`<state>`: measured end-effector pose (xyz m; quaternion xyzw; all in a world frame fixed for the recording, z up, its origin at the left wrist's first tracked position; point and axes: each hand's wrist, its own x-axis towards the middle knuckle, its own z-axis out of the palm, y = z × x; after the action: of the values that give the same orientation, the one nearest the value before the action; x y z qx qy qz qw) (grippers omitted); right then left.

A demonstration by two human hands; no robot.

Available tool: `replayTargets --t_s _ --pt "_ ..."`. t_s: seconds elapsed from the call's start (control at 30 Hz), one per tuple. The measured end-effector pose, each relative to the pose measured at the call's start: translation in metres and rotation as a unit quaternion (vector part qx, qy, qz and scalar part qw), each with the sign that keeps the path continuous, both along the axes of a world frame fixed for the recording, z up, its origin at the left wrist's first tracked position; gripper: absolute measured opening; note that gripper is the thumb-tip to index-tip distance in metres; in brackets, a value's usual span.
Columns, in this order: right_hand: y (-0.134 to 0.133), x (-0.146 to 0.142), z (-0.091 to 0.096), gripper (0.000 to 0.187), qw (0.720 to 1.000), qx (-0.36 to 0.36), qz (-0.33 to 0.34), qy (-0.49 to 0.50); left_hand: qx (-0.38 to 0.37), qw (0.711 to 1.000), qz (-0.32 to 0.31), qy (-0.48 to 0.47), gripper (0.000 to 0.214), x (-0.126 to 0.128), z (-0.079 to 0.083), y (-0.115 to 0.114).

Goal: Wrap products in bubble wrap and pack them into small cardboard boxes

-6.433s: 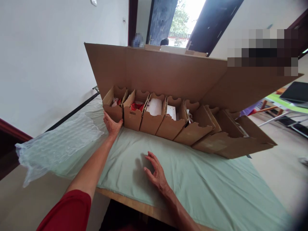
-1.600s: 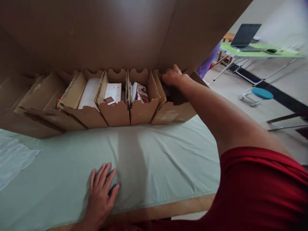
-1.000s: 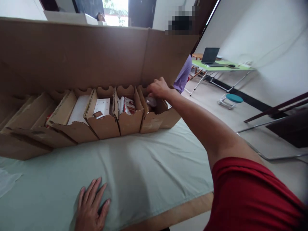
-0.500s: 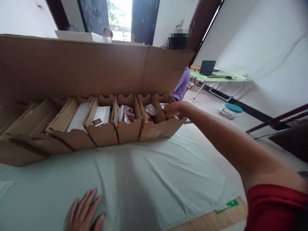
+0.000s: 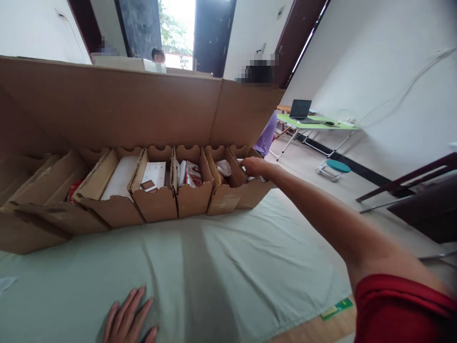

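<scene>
My right hand (image 5: 255,166) reaches into the rightmost cardboard bin (image 5: 252,195) of a row. Its fingers point down inside, mostly hidden by the hand and the bin's walls, among white items that I cannot make out. My left hand (image 5: 129,318) lies on the pale green cloth (image 5: 171,267), fingers spread, holding nothing. Beside the right hand, another bin (image 5: 223,202) contains a clear plastic bag (image 5: 223,167). Further left, a bin (image 5: 193,200) holds a red-and-white packet (image 5: 193,175), and the adjoining one (image 5: 155,207) a white box (image 5: 154,172).
A tall cardboard panel (image 5: 143,109) stands behind the bins. Leftward are a translucent white item (image 5: 123,178) and something red (image 5: 74,189) in bins. A person in purple (image 5: 267,136) is beyond the panel. To the right stand a green table (image 5: 332,123) with a laptop (image 5: 300,110), and a stool (image 5: 337,166).
The view has shifted slightly, so the bins sit a little lower in it. My right hand stays in the rightmost bin, and my left hand still rests on the cloth.
</scene>
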<state>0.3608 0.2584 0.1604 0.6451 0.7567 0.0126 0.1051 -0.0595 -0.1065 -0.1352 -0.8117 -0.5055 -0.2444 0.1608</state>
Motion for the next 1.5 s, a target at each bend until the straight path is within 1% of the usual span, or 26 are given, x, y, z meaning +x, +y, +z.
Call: replayTargets --t_s 0.07,0.13,0.2,0.3,0.43,0.47,0.6,0.73,0.83,0.97,1.03,1.2,1.33,1.43,1.5 --pt "-0.001 -0.005 -0.003 0.026 1.0 0.004 -0.012 -0.013 -0.002 1.0 -0.004 0.007 0.048 0.001 0.004 0.0" --pt "-0.002 -0.007 -0.006 0.026 0.999 0.011 -0.025 -0.019 -0.013 1.0 -0.001 0.007 0.045 0.004 0.011 -0.001" --pt "-0.004 -0.006 -0.008 0.028 0.999 0.018 -0.032 -0.02 -0.023 1.0 0.004 -0.004 0.042 0.009 0.019 -0.002" --pt "-0.007 -0.001 -0.009 0.033 0.999 0.023 -0.025 -0.014 -0.015 0.999 0.003 -0.031 0.038 0.016 0.032 -0.003" --pt "-0.006 0.003 -0.01 0.048 1.0 0.023 0.002 -0.009 -0.006 0.999 0.005 -0.041 0.037 0.022 0.042 -0.002" --pt "-0.004 0.002 -0.011 0.048 1.0 0.021 0.003 -0.014 -0.004 0.999 0.005 -0.039 0.038 0.022 0.042 -0.002" --pt "0.008 -0.004 -0.016 0.036 0.999 0.014 -0.01 -0.028 0.009 1.0 0.006 -0.027 0.038 0.02 0.04 0.0" --pt "0.013 -0.002 -0.018 0.036 0.999 0.02 -0.006 -0.031 0.013 1.0 0.001 -0.017 0.036 0.019 0.039 0.001" --pt "0.011 0.002 -0.018 0.041 0.999 0.027 0.023 -0.034 0.014 1.0 -0.001 -0.012 0.036 0.02 0.041 0.001" --pt "0.013 0.003 -0.022 0.06 0.998 0.009 0.054 -0.041 0.025 1.0 0.004 -0.013 0.036 0.023 0.045 0.002" --pt "0.018 0.002 -0.026 0.061 0.997 0.0 0.059 -0.039 0.032 0.999 0.002 -0.013 0.036 0.024 0.047 0.003" --pt "0.03 0.003 -0.032 0.048 0.999 0.011 0.051 -0.01 0.034 0.999 -0.003 -0.014 0.036 0.024 0.044 0.003" --pt "0.027 0.006 -0.032 0.041 0.998 0.048 0.026 0.04 0.022 1.0 -0.001 -0.015 0.036 0.021 0.041 0.002" --pt "0.02 0.01 -0.023 0.029 0.992 0.08 0.006 0.093 0.012 1.0 -0.002 -0.014 0.038 0.018 0.037 0.001" --pt "0.015 0.015 -0.009 0.022 0.985 0.105 -0.01 0.135 0.012 1.0 0.002 -0.018 0.038 0.016 0.031 0.0"
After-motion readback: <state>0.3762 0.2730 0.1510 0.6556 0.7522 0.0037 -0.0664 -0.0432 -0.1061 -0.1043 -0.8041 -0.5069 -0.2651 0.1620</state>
